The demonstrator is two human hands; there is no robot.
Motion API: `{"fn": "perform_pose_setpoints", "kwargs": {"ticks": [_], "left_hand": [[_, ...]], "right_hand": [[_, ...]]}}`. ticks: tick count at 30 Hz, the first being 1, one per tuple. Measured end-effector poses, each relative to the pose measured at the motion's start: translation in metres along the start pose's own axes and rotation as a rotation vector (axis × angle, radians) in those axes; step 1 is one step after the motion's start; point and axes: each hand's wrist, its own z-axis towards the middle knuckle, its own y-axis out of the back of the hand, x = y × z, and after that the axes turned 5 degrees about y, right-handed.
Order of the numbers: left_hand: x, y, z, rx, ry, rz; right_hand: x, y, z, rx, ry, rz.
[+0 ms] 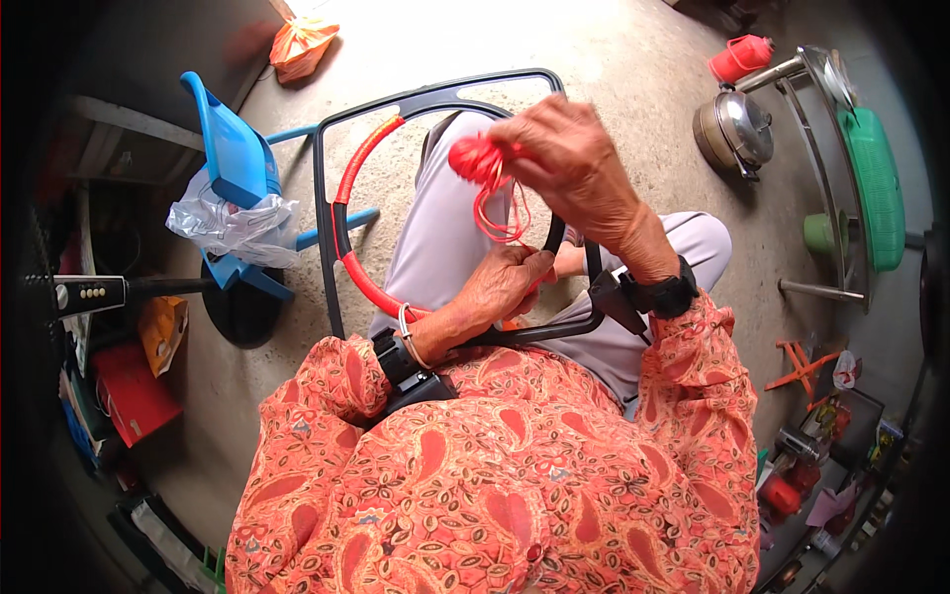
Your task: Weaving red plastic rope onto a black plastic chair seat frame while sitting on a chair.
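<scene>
A black frame [323, 228] with rounded corners and a round inner ring [341, 216] lies across my lap. Red cord wrapping [368, 285] covers stretches of the ring on its left and lower side, with bare black between them. My left hand [495, 289] is closed around the ring's lower right part, its fingers partly hidden. Above it, my right hand [569, 158] pinches a bundle of red cord [473, 158], slightly blurred. Loose loops of cord [495, 223] hang from the bundle toward my left hand.
A blue plastic chair [237, 163] with a clear plastic bag [237, 226] stands at left. An orange bag [302, 48] lies far left. At right are a lidded metal pot [734, 131], a red jug [740, 59] and a metal rack [792, 79] with a green basket [871, 188].
</scene>
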Motion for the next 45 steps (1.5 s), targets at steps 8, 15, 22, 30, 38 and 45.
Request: {"fn": "perform_pose_setpoints", "kwargs": {"ticks": [8,15,22,30,38,45], "left_hand": [[-0.012,0.000,-0.016,0.087,0.016,0.086],[0.000,0.012,-0.020,0.109,-0.328,0.010],[-0.024,0.024,-0.044,0.089,-0.011,0.087],[-0.037,0.063,-0.048,0.008,0.051,-0.030],[-0.033,0.098,-0.034,0.091,-0.029,-0.377],[-0.030,0.101,-0.026,0.119,-0.026,-0.492]], "right_hand": [[0.014,-0.022,-0.001,0.301,0.093,-0.157],[0.021,-0.022,-0.007,0.624,0.098,0.218],[0.023,-0.024,0.009,0.809,-0.003,0.227],[0.011,-0.030,0.009,0.318,-0.051,0.397],[0.032,0.008,-0.058,-0.466,-0.942,0.750],[0.056,-0.031,-0.036,-0.120,-0.174,0.264]]}}
